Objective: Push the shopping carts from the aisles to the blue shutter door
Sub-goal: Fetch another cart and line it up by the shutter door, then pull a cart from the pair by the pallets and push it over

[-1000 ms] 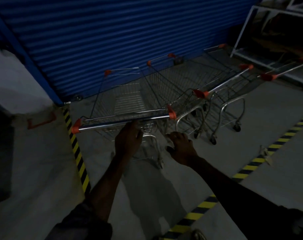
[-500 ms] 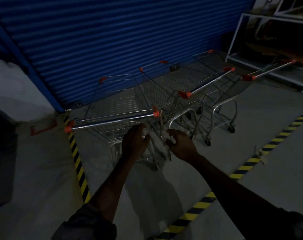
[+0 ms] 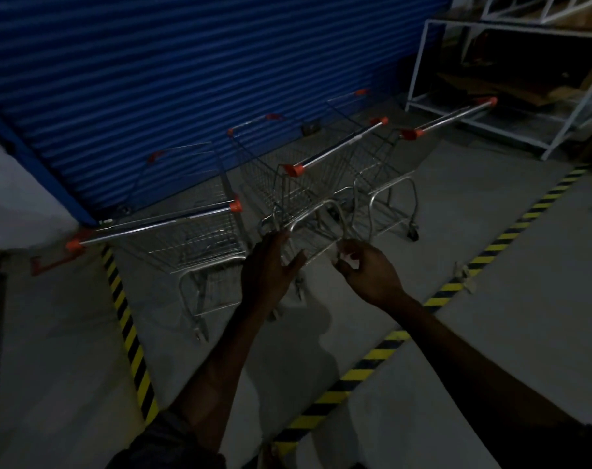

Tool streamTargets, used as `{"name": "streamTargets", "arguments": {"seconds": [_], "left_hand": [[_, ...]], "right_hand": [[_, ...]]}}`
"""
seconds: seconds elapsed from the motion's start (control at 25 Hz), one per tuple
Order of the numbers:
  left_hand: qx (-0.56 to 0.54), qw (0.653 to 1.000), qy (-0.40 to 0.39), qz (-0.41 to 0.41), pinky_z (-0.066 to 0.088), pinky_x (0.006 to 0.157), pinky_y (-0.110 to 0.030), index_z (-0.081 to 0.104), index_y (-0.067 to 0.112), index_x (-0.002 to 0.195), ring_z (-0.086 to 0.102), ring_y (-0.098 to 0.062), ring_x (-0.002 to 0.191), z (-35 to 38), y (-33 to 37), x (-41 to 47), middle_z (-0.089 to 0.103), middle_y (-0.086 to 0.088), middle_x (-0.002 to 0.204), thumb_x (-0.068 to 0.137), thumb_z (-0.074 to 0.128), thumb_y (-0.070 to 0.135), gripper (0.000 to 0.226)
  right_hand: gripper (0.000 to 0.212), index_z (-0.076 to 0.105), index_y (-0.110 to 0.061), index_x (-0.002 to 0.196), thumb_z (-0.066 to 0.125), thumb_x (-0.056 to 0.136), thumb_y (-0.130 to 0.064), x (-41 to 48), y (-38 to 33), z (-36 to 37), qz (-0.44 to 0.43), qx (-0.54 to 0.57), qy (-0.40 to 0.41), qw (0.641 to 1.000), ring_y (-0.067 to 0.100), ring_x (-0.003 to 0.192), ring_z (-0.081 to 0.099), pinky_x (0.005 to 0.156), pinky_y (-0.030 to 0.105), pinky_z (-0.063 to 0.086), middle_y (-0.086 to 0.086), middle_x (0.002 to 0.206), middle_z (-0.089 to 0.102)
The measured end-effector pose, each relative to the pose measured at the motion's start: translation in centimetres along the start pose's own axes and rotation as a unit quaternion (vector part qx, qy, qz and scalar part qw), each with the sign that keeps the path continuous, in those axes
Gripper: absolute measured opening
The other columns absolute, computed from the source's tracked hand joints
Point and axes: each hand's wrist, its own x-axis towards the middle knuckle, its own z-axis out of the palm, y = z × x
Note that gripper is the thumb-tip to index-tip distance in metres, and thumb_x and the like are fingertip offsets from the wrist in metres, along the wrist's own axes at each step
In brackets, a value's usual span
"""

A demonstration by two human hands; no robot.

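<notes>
Where dimness blurs the carts (image 3: 193, 238), both hands (image 3: 270, 269) hover empty.

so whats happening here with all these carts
A person is parking shopping carts in front of the blue shutter door. Three carts stand side by side there: the left cart, the middle cart and the right cart. Neither hand grips anything: the left hand is open and the right hand loosely curled, both held out just short of the carts, in front of the middle cart's frame. The room is dim. A white rack stands to the right.
</notes>
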Motion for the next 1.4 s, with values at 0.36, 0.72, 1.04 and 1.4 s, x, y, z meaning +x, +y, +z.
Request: {"name": "streamTargets", "arguments": {"seconds": [0.36,0.72,1.04,1.4], "left_hand": [[-0.082,0.989,-0.016,0.126,0.047,0.103,-0.04,0.058,0.016,0.141,0.056,-0.024,0.129,3.1,8.5,0.9,0.062,-0.004,0.14,0.09,0.06,0.066,0.072],[-0.144,0.936,-0.216,0.24,0.032,0.116,-0.048,0.03,0.03,0.158,0.029,-0.018,0.147,8.6,17.6,-1.3,0.034,0.006,0.162,0.095,0.062,0.051,0.073],[-0.19,0.864,-0.285,0.369,0.029,0.112,-0.043,0.033,0.03,0.156,0.032,-0.019,0.145,12.2,29.6,-7.0,0.036,0.007,0.159,0.097,0.063,0.038,0.067],[-0.222,0.791,-0.335,0.461,0.03,0.112,-0.041,0.031,0.034,0.155,0.032,-0.016,0.145,14.0,44.4,-16.7,0.036,0.009,0.158,0.096,0.063,0.039,0.068]], "right_hand": [[0.055,0.057,-0.024,0.141,0.052,0.1,-0.061,-6.6,2.8,-7.1,0.072,-0.043,0.135,0.987,0.026,0.125,0.053,0.1,0.043,0.047,0.003,0.136,0.062],[0.074,0.023,-0.039,0.158,0.046,0.096,-0.073,-19.3,3.1,-13.6,0.213,-0.123,0.256,0.935,0.021,0.139,0.039,0.107,0.047,0.04,-0.007,0.156,0.044],[0.07,0.034,-0.042,0.152,0.033,0.094,-0.081,-31.6,5.0,-18.2,0.339,-0.138,0.363,0.857,0.015,0.136,0.041,0.105,0.044,0.04,-0.01,0.146,0.053],[0.07,0.041,-0.042,0.148,0.028,0.093,-0.083,-45.5,8.2,-24.7,0.408,-0.125,0.458,0.779,0.012,0.13,0.043,0.104,0.043,0.04,-0.014,0.14,0.056]]}}
